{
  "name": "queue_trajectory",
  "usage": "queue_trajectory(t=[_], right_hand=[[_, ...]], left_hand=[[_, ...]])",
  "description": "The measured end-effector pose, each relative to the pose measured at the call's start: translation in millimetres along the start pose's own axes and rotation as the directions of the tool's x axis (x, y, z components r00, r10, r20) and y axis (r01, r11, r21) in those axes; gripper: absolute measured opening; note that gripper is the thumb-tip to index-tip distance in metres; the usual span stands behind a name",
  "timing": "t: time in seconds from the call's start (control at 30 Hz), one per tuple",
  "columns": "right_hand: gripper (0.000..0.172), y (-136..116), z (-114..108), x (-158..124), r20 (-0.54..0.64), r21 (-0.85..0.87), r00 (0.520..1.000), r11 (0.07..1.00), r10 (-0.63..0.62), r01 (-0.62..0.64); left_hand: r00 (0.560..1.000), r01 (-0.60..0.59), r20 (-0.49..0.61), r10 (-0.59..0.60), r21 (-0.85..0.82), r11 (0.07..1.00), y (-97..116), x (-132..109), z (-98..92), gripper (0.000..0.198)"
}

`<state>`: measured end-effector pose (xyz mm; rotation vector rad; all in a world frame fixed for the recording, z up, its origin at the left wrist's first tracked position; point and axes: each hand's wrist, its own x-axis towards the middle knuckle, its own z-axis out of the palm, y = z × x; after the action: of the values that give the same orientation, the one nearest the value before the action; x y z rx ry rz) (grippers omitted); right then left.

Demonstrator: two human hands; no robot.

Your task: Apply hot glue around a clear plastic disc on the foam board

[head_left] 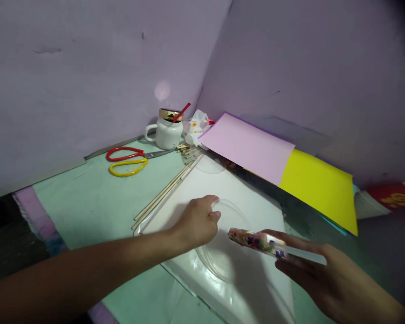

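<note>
My left hand (pixel 200 220) is over the white board, fingers curled, with the thumb and index finger at the rim of a clear round plastic disc (pixel 224 261). It hides the disc's left side and appears to grip its edge. To the right, my right hand (pixel 320 274) is closed around a slim thing with colourful print (pixel 256 240), held above the board. A translucent whitish strip (pixel 303 254) runs along it, and I cannot make out its exact kind. Beneath both hands lies the white board (pixel 256 202), its front edge glossy.
Scissors with red and yellow handles (pixel 128 162) lie left of thin wooden sticks (pixel 162 195). Behind stand a white mug (pixel 168 135) and crumpled white wrapping (pixel 197 126). Pink paper (pixel 249 146) and yellow paper (pixel 319 186) lean near the right wall, beside stacked paper cups (pixel 371 204).
</note>
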<state>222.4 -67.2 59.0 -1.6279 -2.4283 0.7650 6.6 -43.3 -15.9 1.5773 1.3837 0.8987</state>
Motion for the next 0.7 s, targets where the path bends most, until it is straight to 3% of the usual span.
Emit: queue_trajectory(t=[0.1, 0.27, 0.7], right_hand=[[0.041, 4, -5, 2, 0.149, -0.061, 0.989, 0.998, 0.012, -0.003], [0.04, 5, -7, 6, 0.195, 0.005, 0.981, 1.0, -0.014, 0.013], [0.05, -4, 11, -7, 0.084, 0.063, 0.984, 0.985, 0.158, -0.163]], left_hand=[[1.0, -0.015, -0.007, 0.015, -0.003, 1.0, -2, 0, 0.9, 0.042], [1.0, -0.023, -0.016, 0.022, -0.026, 0.999, -3, -1, 1.5, 0.041], [1.0, 0.009, -0.02, -0.01, -0.025, 1.0, -1, -1, 1.3, 0.042]])
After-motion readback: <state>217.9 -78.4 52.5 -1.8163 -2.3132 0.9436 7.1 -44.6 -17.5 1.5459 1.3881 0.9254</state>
